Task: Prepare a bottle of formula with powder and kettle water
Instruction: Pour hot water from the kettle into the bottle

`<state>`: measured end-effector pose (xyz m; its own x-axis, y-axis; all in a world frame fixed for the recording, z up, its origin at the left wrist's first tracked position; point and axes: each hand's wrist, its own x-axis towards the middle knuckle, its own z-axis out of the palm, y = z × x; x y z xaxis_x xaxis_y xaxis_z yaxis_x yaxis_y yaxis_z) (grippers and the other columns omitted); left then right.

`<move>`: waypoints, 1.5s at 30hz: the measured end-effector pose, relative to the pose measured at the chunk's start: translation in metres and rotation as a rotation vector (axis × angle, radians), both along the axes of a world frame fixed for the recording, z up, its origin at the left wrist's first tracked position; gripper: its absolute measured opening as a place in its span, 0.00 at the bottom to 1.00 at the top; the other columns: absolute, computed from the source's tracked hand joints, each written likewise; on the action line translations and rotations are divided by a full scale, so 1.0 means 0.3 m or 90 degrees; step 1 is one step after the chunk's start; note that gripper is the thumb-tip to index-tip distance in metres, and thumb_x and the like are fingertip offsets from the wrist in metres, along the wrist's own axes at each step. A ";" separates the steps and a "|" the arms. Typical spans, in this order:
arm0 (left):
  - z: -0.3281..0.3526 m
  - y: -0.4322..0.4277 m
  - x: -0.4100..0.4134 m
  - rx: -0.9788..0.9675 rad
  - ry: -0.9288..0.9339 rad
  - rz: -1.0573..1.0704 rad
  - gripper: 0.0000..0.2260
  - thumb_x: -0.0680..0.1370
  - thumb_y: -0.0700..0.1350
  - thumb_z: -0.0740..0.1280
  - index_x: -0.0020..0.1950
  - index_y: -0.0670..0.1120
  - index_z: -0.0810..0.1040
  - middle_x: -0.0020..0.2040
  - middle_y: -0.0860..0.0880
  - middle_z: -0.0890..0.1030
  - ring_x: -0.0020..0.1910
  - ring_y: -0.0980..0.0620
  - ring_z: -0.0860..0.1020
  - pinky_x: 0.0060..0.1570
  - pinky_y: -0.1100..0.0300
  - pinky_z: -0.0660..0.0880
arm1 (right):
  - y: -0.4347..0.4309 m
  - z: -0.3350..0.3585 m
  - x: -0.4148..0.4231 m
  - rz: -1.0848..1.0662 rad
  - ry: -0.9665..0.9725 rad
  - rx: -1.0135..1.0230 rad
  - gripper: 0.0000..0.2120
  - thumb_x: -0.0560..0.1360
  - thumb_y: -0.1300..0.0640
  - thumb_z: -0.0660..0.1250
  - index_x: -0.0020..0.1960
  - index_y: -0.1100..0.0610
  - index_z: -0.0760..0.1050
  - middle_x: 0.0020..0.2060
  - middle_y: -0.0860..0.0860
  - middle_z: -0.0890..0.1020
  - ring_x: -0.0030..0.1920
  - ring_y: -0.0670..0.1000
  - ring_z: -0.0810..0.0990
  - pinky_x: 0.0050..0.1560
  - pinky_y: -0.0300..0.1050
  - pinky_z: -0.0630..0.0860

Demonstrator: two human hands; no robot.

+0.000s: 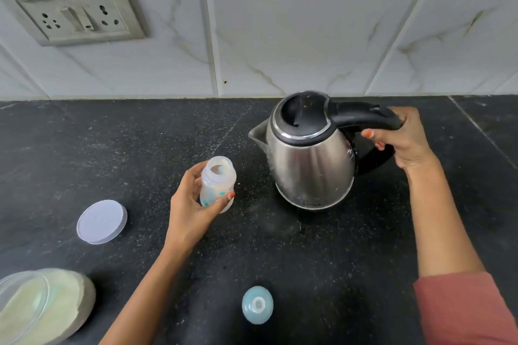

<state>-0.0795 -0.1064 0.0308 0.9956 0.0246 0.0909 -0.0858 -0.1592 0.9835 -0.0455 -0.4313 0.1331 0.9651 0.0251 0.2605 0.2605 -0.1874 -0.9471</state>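
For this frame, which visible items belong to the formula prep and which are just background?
In use: baby bottle in left hand; kettle gripped by right hand; open powder container; its lid; blue teat cap.
Background: wall socket panel; tiled wall.

On the counter [140,148], the bottle [218,185] stood left of the kettle [311,159], the lid [101,222] farther left, the teat cap [257,305] nearer, the powder jar [42,305] near-left.

Left hand [193,204] grips open baby bottle [218,185] — upright on black countertop [140,148]. Right hand [403,137] wraps steel kettle [311,154] handle — spout toward bottle, lid closed. Teat cap [257,304] lies near front edge.
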 end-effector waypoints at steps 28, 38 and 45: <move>-0.090 0.188 -0.018 0.114 0.000 0.011 0.26 0.65 0.40 0.77 0.62 0.48 0.75 0.58 0.53 0.79 0.55 0.59 0.73 0.50 0.80 0.64 | 0.389 0.209 -0.098 0.018 0.011 -0.293 0.16 0.52 0.46 0.76 0.35 0.53 0.80 0.20 0.48 0.75 0.18 0.43 0.68 0.22 0.33 0.63; -0.095 0.191 0.002 0.104 -0.003 -0.009 0.26 0.65 0.39 0.77 0.61 0.48 0.74 0.57 0.54 0.77 0.56 0.58 0.72 0.49 0.79 0.65 | 0.445 0.253 -0.087 0.023 0.036 -0.376 0.10 0.60 0.62 0.77 0.33 0.53 0.77 0.20 0.38 0.76 0.23 0.38 0.72 0.27 0.27 0.64; -0.084 0.189 0.004 0.109 -0.001 -0.025 0.26 0.66 0.40 0.76 0.61 0.50 0.74 0.57 0.56 0.75 0.55 0.60 0.70 0.48 0.80 0.64 | 0.475 0.287 -0.090 0.040 0.043 -0.401 0.11 0.58 0.55 0.77 0.37 0.55 0.79 0.23 0.39 0.78 0.25 0.38 0.73 0.28 0.26 0.64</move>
<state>-0.0782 -0.0497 0.0055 0.9953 -0.0305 0.0923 -0.0972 -0.3202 0.9424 -0.0726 -0.2887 0.2191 0.9708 0.2102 0.1155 0.2320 -0.7009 -0.6745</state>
